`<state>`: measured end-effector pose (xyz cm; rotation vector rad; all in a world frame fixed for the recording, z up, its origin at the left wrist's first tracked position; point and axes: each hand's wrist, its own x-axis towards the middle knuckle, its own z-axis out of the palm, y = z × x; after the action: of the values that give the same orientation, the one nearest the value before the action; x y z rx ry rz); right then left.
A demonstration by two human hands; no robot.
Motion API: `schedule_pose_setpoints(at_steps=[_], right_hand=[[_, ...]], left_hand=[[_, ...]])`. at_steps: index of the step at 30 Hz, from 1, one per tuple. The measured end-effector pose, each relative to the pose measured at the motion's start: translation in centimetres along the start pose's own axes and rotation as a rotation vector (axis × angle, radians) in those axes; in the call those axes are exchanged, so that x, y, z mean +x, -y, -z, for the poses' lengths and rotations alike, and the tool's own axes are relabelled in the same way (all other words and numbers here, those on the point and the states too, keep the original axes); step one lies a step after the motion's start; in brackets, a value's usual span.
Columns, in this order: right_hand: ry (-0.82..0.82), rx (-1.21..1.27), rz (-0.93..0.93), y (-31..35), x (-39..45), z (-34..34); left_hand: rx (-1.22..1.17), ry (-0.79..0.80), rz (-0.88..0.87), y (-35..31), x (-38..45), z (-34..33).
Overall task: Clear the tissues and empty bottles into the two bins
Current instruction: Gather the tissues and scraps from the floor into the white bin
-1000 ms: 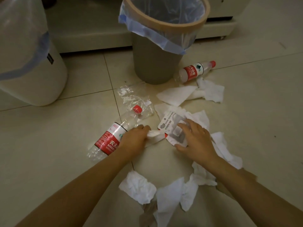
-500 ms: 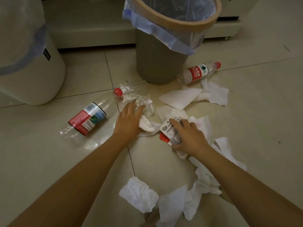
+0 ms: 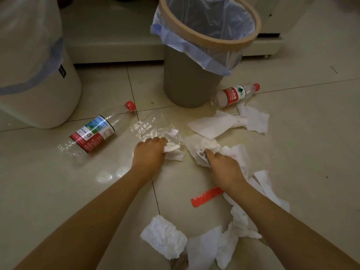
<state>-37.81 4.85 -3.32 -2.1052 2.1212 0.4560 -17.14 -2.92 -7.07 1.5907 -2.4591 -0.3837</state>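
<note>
Tiled floor [image 3: 292,152] | left hand [image 3: 149,153] fisted on a crumpled tissue [image 3: 173,152] | right hand [image 3: 224,168] pinching another tissue [image 3: 204,145] | two bottles [image 3: 93,133] [image 3: 233,94] lying by grey bin [image 3: 191,80] and white bin [image 3: 39,78]

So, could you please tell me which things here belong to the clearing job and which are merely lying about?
Job:
- tissues
- large bottle
- small bottle
- taupe bin
- white bin
- left hand
- right hand

Lying about:
- red strip
- clear wrapper
</note>
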Motion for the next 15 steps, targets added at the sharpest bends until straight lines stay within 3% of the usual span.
schedule_pose_setpoints(at_steps=[6,15], right_hand=[[-0.076,0.061,0.016,0.2,-0.8,1.9],[-0.453,0.133,0.104,3.7,-0.6,7.7]], left_hand=[[-0.173,-0.045,0.092,0.6,-2.1,2.6],[-0.346,-0.222,0.173,2.5,-3.9,8.5]])
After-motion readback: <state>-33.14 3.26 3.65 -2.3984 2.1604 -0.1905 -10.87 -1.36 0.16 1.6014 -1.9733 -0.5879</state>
